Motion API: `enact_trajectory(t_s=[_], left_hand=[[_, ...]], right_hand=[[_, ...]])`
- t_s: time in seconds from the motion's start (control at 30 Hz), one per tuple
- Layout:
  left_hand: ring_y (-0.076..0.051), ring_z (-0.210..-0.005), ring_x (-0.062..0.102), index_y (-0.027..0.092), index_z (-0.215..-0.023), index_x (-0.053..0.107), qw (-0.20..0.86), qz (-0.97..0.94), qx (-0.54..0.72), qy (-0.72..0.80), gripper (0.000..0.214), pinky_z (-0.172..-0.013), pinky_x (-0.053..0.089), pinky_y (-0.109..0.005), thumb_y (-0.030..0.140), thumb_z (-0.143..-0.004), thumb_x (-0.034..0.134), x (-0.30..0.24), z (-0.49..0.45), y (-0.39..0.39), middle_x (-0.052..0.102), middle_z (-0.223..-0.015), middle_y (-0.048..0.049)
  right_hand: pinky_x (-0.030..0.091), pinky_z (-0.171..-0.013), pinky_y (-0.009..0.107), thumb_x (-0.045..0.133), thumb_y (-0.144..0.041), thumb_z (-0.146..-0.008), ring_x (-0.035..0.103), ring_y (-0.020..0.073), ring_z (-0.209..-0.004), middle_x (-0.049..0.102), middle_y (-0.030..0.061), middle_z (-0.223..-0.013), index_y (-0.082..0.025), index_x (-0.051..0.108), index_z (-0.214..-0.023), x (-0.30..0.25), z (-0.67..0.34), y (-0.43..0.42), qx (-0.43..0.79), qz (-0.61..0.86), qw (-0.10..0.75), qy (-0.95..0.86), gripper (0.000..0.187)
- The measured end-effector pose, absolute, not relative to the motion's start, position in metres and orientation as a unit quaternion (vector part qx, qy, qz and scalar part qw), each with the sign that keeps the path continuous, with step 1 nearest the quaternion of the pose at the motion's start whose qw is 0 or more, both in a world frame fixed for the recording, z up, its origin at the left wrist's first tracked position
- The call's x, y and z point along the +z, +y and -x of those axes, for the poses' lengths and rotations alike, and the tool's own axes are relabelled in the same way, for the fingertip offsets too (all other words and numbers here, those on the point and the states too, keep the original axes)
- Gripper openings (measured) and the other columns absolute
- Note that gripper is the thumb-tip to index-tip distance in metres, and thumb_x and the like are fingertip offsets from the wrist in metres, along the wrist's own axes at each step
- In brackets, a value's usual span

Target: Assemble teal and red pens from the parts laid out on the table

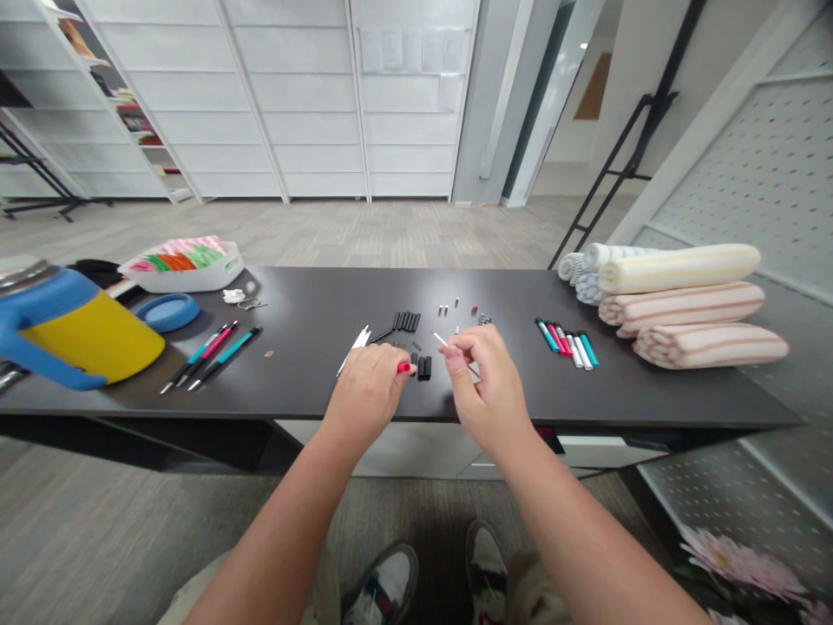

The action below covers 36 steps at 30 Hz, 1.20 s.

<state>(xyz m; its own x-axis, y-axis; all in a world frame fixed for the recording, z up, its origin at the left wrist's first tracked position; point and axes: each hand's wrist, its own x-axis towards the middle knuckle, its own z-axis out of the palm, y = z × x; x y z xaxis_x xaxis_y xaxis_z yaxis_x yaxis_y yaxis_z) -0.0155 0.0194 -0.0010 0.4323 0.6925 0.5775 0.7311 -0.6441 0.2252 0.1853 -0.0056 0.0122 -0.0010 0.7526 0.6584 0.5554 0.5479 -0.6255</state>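
My left hand (368, 382) is closed around a pen part with a red tip (404, 367) that pokes out toward the right. My right hand (485, 378) pinches a thin white refill (441, 339) that slants up to the left. Both hands hover over the near edge of the black table (312, 382). Just beyond them lie loose pen parts: black tubes (406, 321), two short black caps (424, 367), white barrels (357, 343) and tiny pieces (455, 306).
Three assembled pens (214, 351) lie at the left, several pen barrels (567, 340) at the right. Rolled towels (683, 304) stack at the far right. A yellow and blue jug (71, 330), a blue lid (167, 311) and a white tray (186, 265) stand left.
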Motion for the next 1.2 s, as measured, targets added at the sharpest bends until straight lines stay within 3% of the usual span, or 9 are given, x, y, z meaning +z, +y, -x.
enact_trajectory(t_s=[0.13, 0.27, 0.67, 0.93, 1.2], left_hand=[[-0.024, -0.082, 0.059, 0.019, -0.094, 0.066, 0.02, 0.852, -0.309, -0.422, 0.045, -0.079, 0.04, -0.039, 0.039, -0.113, 0.031, 0.0, 0.016, 0.02, 0.068, -0.086, -0.0066], [-0.025, -0.083, 0.06, 0.019, -0.095, 0.067, 0.037, 0.856, -0.296, -0.422, 0.044, -0.078, 0.04, -0.04, 0.038, -0.113, 0.031, 0.001, 0.015, 0.021, 0.07, -0.087, -0.007], [-0.025, -0.083, 0.061, 0.02, -0.096, 0.068, 0.058, 0.864, -0.283, -0.412, 0.043, -0.077, 0.039, -0.04, 0.037, -0.113, 0.032, 0.0, 0.016, 0.021, 0.071, -0.087, -0.007], [-0.026, -0.086, 0.061, 0.02, -0.096, 0.066, 0.073, 0.862, -0.273, -0.42, 0.037, -0.079, 0.039, -0.041, 0.03, -0.112, 0.035, -0.003, 0.016, 0.022, 0.07, -0.088, -0.0064], [-0.025, -0.085, 0.061, 0.021, -0.094, 0.068, 0.068, 0.867, -0.232, -0.435, 0.032, -0.078, 0.037, -0.041, 0.029, -0.11, 0.042, -0.002, 0.015, 0.023, 0.07, -0.087, -0.006]], right_hand=[[0.051, -0.073, 0.032, 0.052, -0.038, -0.108, 0.063, 0.0178, -0.074, 0.07, 0.0049, -0.092, -0.024, 0.066, -0.101, 0.019, -0.186, -0.014, 0.102, 0.477, 0.567, -0.664, 0.021], [0.057, -0.079, 0.035, 0.052, -0.036, -0.108, 0.074, 0.0205, -0.086, 0.073, 0.0066, -0.1, -0.025, 0.065, -0.108, 0.017, -0.184, -0.023, 0.143, 0.438, 0.598, -0.656, 0.018], [0.055, -0.082, 0.036, 0.057, -0.022, -0.105, 0.072, 0.02, -0.087, 0.077, 0.0045, -0.096, -0.025, 0.066, -0.109, 0.03, -0.183, -0.02, 0.049, 0.37, 0.533, -0.76, 0.011], [0.054, -0.084, 0.035, 0.065, -0.024, -0.103, 0.072, 0.0194, -0.088, 0.079, 0.0042, -0.097, -0.023, 0.07, -0.106, 0.032, -0.188, -0.014, 0.035, 0.371, 0.469, -0.801, 0.006], [0.053, -0.088, 0.035, 0.068, -0.013, -0.1, 0.072, 0.0175, -0.091, 0.08, 0.0039, -0.101, -0.022, 0.068, -0.11, 0.026, -0.191, -0.013, -0.003, 0.305, 0.489, -0.817, 0.013]])
